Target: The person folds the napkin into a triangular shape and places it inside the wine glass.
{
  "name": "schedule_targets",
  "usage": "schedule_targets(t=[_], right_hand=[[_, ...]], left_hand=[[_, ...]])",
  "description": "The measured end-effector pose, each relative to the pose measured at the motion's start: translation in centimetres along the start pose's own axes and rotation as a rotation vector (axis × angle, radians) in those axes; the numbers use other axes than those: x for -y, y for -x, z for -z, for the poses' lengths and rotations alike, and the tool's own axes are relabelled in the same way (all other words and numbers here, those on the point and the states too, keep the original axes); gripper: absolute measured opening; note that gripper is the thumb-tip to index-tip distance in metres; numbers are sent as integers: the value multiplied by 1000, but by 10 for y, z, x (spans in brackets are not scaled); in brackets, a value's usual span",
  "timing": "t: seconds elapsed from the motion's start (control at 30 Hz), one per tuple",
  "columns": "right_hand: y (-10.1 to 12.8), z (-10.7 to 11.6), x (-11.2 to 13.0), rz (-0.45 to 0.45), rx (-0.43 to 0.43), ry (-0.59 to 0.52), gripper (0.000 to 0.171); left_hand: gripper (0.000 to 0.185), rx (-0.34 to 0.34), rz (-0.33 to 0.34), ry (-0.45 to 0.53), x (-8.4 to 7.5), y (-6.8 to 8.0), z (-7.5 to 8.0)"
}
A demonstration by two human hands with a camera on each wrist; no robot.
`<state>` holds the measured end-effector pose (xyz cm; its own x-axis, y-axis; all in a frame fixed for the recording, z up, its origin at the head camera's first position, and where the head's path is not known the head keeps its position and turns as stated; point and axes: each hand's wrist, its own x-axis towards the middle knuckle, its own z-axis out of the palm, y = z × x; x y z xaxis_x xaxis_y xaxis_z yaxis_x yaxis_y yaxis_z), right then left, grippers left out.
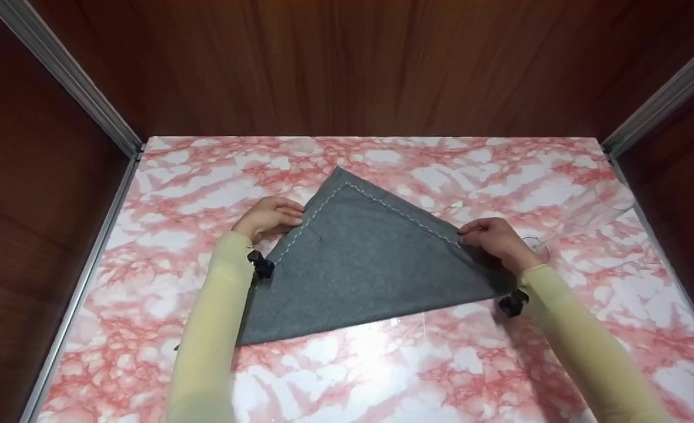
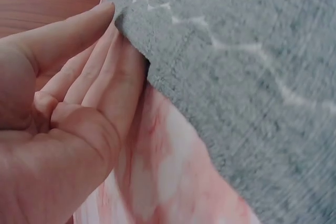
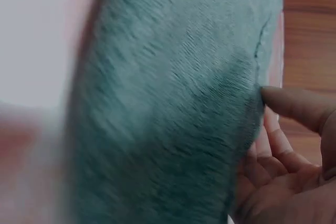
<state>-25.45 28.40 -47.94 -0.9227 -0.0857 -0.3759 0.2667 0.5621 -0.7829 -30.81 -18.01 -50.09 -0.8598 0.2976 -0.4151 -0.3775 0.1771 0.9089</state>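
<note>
A grey felt cloth (image 1: 370, 264) with white zigzag stitching along its edges lies folded into a triangle on the pink marbled table (image 1: 382, 364), apex pointing away from me. My left hand (image 1: 295, 218) pinches the cloth's left stitched edge, thumb on top and fingers underneath, as the left wrist view shows on the hand (image 2: 118, 30) and cloth (image 2: 252, 77). My right hand (image 1: 465, 235) pinches the right stitched edge near the lower right corner. In the right wrist view the thumb of that hand (image 3: 262, 124) meets the cloth (image 3: 173, 108) with the fingers beneath it. Both arms wear pale yellow sleeves.
A clear stemmed glass (image 1: 593, 211) lies on its side on the table just right of my right hand. Dark wood walls with aluminium rails (image 1: 82, 106) close in the table at the back and both sides.
</note>
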Motion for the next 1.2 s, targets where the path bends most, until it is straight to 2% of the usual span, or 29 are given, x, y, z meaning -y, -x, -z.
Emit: schedule_targets(t=[0.1, 0.27, 0.4, 0.57, 0.7, 0.9, 1.1, 1.2], right_hand=[[-9, -1, 14, 20, 68, -28, 33], [-24, -13, 51, 52, 174, -74, 34], [-41, -26, 74, 71, 197, -73, 34], [-70, -41, 79, 82, 205, -125, 33], [-92, -50, 80, 100, 196, -97, 30], [-95, -48, 94, 106, 169, -61, 33], [-102, -48, 102, 174, 124, -106, 32], [-106, -49, 103, 170, 103, -139, 30]], left_hand=[[40, -8, 0, 15, 0, 1, 0], [38, -45, 12, 50, -1, -1, -4], [35, -105, 1, 54, -1, -5, -12], [30, -167, -27, 31, -2, -9, -23], [30, -185, -35, 59, -4, -8, -22], [31, -190, -49, 70, -6, -8, -20], [29, -233, -80, 118, -7, -12, -16], [30, -264, -87, 113, -5, -15, -15]])
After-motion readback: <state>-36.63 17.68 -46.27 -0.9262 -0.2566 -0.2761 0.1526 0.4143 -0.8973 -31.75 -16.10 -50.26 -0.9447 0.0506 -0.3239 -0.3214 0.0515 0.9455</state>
